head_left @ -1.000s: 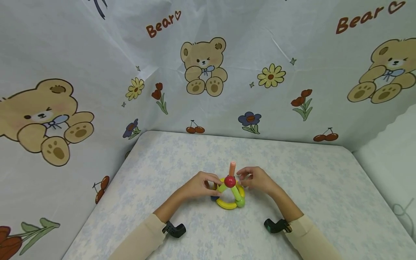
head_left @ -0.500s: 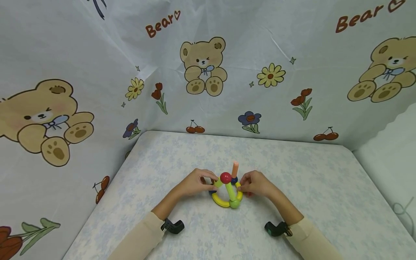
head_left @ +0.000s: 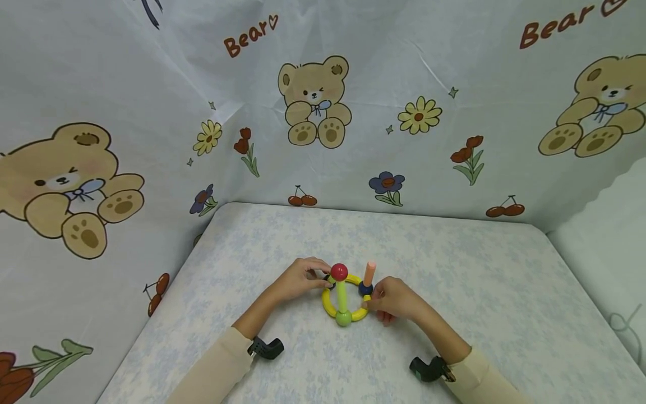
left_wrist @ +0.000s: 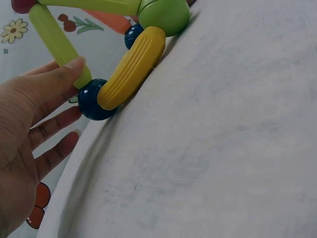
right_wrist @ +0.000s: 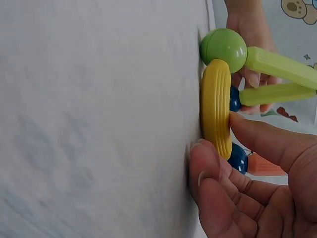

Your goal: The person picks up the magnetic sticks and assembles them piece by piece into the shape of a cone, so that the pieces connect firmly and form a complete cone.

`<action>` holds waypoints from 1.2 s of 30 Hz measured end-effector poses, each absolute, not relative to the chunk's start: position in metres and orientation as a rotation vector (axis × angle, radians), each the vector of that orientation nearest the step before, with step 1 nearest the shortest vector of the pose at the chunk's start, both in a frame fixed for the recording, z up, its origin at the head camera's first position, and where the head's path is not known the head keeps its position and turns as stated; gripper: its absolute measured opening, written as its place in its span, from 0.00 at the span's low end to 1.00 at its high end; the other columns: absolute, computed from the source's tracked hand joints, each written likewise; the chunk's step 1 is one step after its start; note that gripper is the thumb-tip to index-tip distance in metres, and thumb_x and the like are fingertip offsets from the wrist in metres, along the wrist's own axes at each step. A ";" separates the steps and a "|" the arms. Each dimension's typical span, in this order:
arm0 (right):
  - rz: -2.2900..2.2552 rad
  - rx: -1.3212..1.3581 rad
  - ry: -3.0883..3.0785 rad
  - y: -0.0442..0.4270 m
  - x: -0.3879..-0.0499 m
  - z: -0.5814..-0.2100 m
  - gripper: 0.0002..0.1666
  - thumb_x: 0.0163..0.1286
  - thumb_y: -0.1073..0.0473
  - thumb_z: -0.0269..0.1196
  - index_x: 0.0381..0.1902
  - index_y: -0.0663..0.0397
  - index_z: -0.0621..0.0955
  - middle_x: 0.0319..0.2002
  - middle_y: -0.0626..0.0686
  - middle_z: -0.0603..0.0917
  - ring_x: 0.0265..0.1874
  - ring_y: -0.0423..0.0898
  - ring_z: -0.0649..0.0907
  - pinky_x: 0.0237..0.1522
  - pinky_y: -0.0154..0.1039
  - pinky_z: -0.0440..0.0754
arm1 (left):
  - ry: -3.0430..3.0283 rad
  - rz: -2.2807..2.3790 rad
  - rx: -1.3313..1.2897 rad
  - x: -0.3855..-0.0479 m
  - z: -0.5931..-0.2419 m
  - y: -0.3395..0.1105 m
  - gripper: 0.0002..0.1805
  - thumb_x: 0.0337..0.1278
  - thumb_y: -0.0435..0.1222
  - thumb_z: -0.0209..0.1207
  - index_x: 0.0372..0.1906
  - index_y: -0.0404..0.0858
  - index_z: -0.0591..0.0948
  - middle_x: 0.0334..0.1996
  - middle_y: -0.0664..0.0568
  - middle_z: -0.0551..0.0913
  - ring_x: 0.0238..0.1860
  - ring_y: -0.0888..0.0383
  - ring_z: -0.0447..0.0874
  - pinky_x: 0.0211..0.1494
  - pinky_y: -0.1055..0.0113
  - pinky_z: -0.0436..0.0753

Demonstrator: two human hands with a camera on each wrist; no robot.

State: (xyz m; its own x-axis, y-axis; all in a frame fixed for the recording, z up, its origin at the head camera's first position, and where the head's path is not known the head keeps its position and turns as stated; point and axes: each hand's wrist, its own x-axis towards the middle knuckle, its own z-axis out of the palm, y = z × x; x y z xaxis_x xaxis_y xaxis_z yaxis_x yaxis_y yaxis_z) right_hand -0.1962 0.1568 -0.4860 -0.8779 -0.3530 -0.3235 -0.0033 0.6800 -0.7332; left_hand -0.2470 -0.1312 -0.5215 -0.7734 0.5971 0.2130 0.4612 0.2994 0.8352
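A magnetic-stick toy stands on the table between both hands. Curved yellow sticks form its ring, joined by a green ball in front and two dark blue balls. Two straight light green sticks slope up to a red ball. An orange stick rises from the right blue ball. My left hand pinches the lower end of one light green stick, beside the left blue ball. Thumb and fingers of my right hand pinch the ring's right yellow stick.
A pale floral cloth covers the table. Behind it hangs a sheet printed with bears and flowers. Each wrist wears a black camera mount. A thin cable lies at the far right.
The toy has turned clockwise seen from above: its green and red balls moved left, its orange stick right and nearer. My right hand went from loosely beside it to pinching the yellow stick.
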 end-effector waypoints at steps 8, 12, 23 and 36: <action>-1.088 -0.402 2.466 0.173 -0.195 -0.474 0.17 0.67 0.51 0.72 0.28 0.60 0.84 0.19 0.55 0.83 0.17 0.50 0.83 0.22 0.43 0.83 | 2.459 1.390 0.973 -0.251 -0.510 -0.141 0.16 0.60 0.35 0.71 0.52 0.50 0.88 0.51 0.62 0.86 0.53 0.57 0.82 0.55 0.60 0.82; -1.122 -0.423 2.543 0.186 -0.201 -0.461 0.14 0.67 0.52 0.71 0.36 0.58 0.84 0.24 0.55 0.84 0.20 0.53 0.83 0.23 0.43 0.82 | 2.480 1.414 0.950 -0.251 -0.495 -0.148 0.16 0.63 0.35 0.68 0.55 0.48 0.87 0.52 0.62 0.86 0.54 0.51 0.81 0.55 0.57 0.81; -1.222 -0.645 2.755 0.187 -0.213 -0.450 0.17 0.61 0.58 0.76 0.47 0.55 0.87 0.40 0.52 0.88 0.30 0.45 0.81 0.31 0.37 0.81 | 2.393 1.569 1.076 -0.234 -0.468 -0.134 0.23 0.56 0.37 0.74 0.58 0.46 0.86 0.52 0.59 0.86 0.52 0.52 0.80 0.56 0.40 0.79; -1.430 -0.730 2.735 0.169 -0.209 -0.458 0.13 0.61 0.65 0.75 0.44 0.53 0.88 0.37 0.46 0.89 0.31 0.44 0.85 0.32 0.36 0.84 | 2.484 1.650 1.036 -0.223 -0.470 -0.121 0.20 0.49 0.29 0.76 0.51 0.37 0.88 0.45 0.51 0.88 0.46 0.55 0.80 0.54 0.57 0.81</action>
